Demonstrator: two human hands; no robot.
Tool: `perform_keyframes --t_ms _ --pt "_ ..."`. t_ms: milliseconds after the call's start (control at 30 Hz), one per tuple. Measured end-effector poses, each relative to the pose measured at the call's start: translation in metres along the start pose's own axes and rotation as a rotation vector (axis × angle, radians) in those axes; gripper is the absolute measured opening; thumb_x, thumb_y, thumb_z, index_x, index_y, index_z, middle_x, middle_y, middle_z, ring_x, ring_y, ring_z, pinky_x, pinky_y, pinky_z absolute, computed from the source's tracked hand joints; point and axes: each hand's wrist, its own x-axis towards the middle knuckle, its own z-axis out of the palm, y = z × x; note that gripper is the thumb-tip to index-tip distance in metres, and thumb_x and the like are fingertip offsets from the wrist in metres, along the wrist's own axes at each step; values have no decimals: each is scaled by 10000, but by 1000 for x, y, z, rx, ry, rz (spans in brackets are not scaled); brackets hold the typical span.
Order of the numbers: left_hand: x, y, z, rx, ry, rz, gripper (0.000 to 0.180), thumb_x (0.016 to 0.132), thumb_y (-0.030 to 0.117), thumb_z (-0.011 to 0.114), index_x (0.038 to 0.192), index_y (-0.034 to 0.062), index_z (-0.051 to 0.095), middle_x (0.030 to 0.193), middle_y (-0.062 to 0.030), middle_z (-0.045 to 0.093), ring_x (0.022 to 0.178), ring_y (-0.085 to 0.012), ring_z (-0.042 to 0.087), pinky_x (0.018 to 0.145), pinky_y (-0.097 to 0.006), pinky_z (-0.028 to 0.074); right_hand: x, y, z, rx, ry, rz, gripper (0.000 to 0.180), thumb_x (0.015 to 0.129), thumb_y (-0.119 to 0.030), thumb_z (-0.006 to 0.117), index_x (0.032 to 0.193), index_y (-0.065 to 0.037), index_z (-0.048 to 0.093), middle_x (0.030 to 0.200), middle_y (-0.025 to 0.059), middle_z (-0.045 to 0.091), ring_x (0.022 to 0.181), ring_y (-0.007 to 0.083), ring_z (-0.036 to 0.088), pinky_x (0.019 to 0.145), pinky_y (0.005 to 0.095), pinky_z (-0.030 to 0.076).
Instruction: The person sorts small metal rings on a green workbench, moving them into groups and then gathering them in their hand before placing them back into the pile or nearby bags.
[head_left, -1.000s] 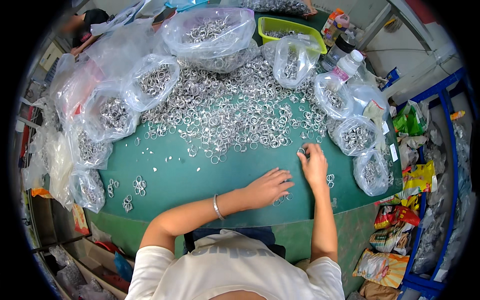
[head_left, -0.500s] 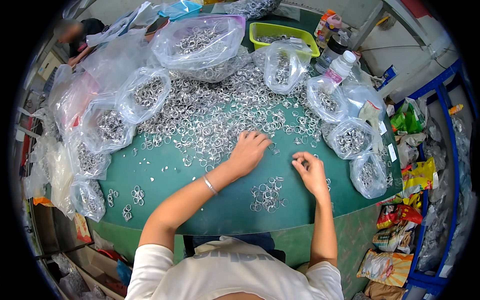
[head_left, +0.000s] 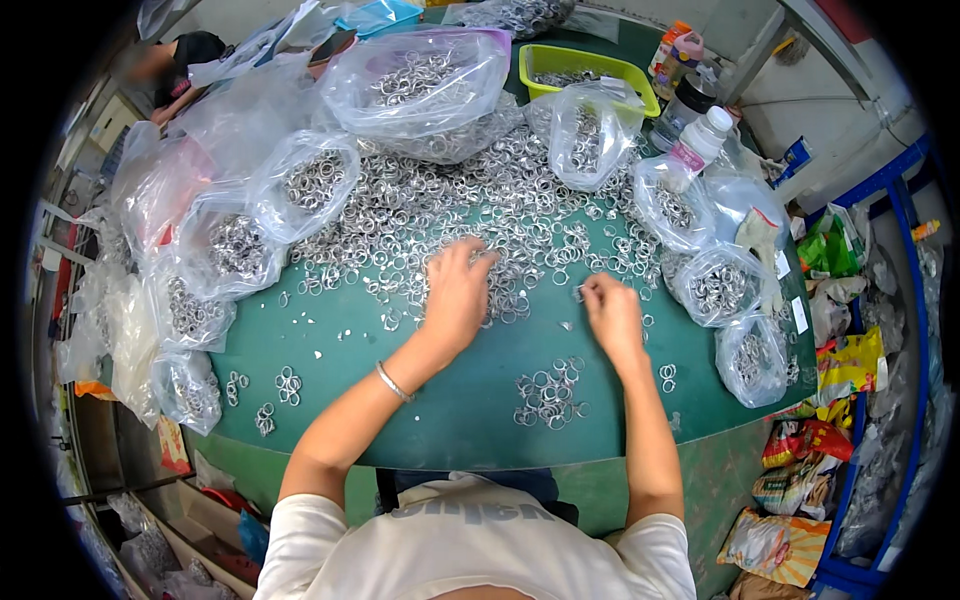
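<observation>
My left hand point(head_left: 458, 298) lies over the near edge of a big heap of silver metal rings point(head_left: 400, 210), fingers stretched out and spread among loose rings. To its right, above the green tabletop, my right hand point(head_left: 612, 315) has thumb and fingers pinched together, with a small silvery bit at the tips that looks like a ring. A smaller group of rings point(head_left: 550, 393) lies nearer to me, between my forearms. A small metal piece point(head_left: 566, 325) rests on the table just left of my right hand.
Open plastic bags of rings line the left point(head_left: 238, 245) and right point(head_left: 720, 285) of the table point(head_left: 330, 400). Behind the heap stand a large bag point(head_left: 415, 85), a yellow-green tub point(head_left: 645, 85) and bottles point(head_left: 705, 140). Small ring clusters point(head_left: 288, 385) lie front left. A person point(head_left: 185, 65) is far left.
My left hand has moved left over the heap, and its fingers have spread. The right hand has moved away from me and closed into a pinch. The whole view has shifted slightly.
</observation>
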Motion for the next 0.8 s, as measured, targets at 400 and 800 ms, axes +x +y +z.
perform_keyframes --t_ms 400,800 --pt "1 -8 14 193 -205 157 299 718 125 660 1002 96 572 1230 -117 473 1229 -299 392 1018 -593 265 8 -17 7 -199 -26 -226 165 809 -124 642 973 -109 632 922 104 595 704 339 622 631 451 493" --pt "19 -61 -6 -101 60 -159 274 821 -14 561 1083 30 495 1083 -174 512 990 -382 533 845 -401 454 15 -26 -14 -47 0 -96 232 794 -121 676 1020 -107 624 973 81 601 709 301 622 617 407 484"
